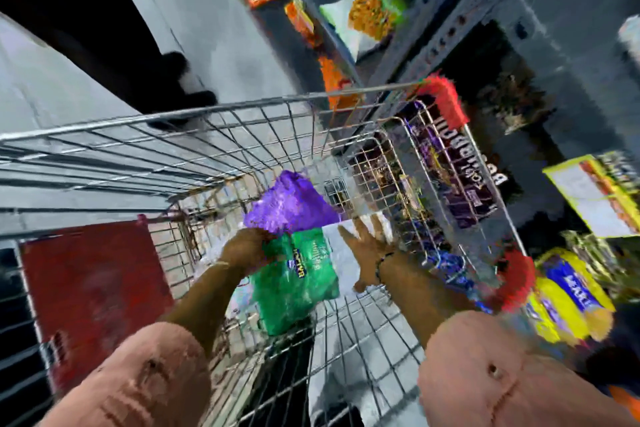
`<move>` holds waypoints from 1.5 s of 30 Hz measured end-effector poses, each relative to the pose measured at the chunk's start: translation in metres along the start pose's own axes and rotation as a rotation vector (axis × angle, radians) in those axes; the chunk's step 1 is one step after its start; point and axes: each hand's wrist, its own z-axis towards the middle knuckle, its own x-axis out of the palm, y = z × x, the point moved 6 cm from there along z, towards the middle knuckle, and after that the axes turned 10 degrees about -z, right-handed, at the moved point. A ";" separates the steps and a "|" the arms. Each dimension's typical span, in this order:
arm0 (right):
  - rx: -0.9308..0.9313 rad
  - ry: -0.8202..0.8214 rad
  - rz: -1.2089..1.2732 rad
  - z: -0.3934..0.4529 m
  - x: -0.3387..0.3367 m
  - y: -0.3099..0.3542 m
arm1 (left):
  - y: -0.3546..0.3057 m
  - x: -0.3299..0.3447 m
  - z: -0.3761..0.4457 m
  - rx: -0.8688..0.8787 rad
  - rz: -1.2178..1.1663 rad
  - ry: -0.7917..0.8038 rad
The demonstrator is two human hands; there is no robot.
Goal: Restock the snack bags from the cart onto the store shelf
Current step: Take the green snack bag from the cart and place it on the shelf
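Two bags, purple (292,206) and green (298,282), hang from the clenched left hand (244,250) over the cart (207,135); right hand (369,253) spread wide beside shelves (450,3).

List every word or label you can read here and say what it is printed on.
"BALAJI", seen upside down, on the green bag held in the left hand.
White lettering on the dark packs in the cart's small basket: too blurred.
Yellow and blue bags on the shelf: too blurred.
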 end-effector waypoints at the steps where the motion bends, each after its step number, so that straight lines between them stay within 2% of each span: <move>1: -0.003 0.037 -0.093 -0.006 -0.004 0.000 | -0.005 0.000 0.001 0.020 -0.063 0.032; 4: 0.040 0.078 -0.088 -0.013 -0.005 -0.009 | -0.017 -0.002 -0.007 -0.043 -0.566 0.135; 6: 0.057 0.032 0.009 -0.018 -0.007 -0.015 | -0.028 0.000 -0.014 -0.104 -0.891 0.243; 8: 0.064 -0.044 0.078 -0.029 -0.012 -0.019 | -0.048 0.000 -0.022 -0.149 -1.077 0.331; 12: 0.059 -0.131 0.238 -0.040 -0.016 -0.035 | -0.099 0.002 -0.039 -0.134 -1.257 0.396; 15: 0.073 -0.102 0.735 -0.050 -0.011 -0.048 | -0.134 0.008 -0.048 -0.157 -1.347 0.352; 17: -0.010 -0.123 1.043 -0.072 -0.017 -0.044 | -0.156 0.010 -0.059 -0.194 -1.389 0.299; 19: -0.012 -0.143 1.218 -0.094 -0.025 -0.039 | -0.172 0.006 -0.066 -0.209 -1.454 0.203; 21: 0.001 -0.082 1.450 -0.115 -0.031 -0.036 | -0.187 -0.004 -0.074 -0.190 -1.521 0.141; 24: -0.075 -0.201 1.498 -0.139 -0.053 -0.039 | -0.213 -0.029 -0.088 -0.144 -1.640 0.143; 25: -0.057 -0.283 1.424 -0.147 -0.062 -0.038 | -0.222 -0.037 -0.095 -0.117 -1.682 0.150; 26: -0.012 -0.445 1.346 -0.154 -0.071 -0.042 | -0.232 -0.045 -0.101 -0.084 -1.707 0.156; 27: 0.027 -0.589 1.334 -0.160 -0.082 -0.046 | -0.242 -0.052 -0.109 -0.058 -1.712 0.169; 29: 0.108 -0.769 1.310 -0.175 -0.099 -0.054 | -0.254 -0.063 -0.123 -0.031 -1.614 0.189; 32: 0.103 -0.807 1.296 -0.177 -0.103 -0.078 | -0.247 -0.076 -0.136 -0.031 -1.223 0.168; 33: 0.107 -0.844 1.294 -0.200 -0.111 -0.076 | -0.244 -0.079 -0.140 0.005 -1.045 0.135; 35: 0.100 -0.898 1.299 -0.234 -0.125 -0.078 | -0.248 -0.085 -0.151 0.173 -0.735 0.013; 36: 0.101 -0.927 1.295 -0.256 -0.135 -0.073 | -0.256 -0.084 -0.157 0.300 -0.656 -0.005; 38: 0.055 -0.932 1.301 -0.280 -0.147 -0.067 | -0.280 -0.068 -0.173 0.516 -0.615 0.078; 40: 0.042 -0.978 1.322 -0.309 -0.153 -0.067 | -0.300 -0.057 -0.189 0.632 -0.645 0.096; 43: 0.097 -1.080 1.299 -0.348 -0.153 -0.079 | -0.318 -0.055 -0.208 0.716 -0.716 0.019; 45: 0.060 -1.147 1.281 -0.377 -0.148 -0.082 | -0.329 -0.051 -0.232 0.774 -0.720 -0.054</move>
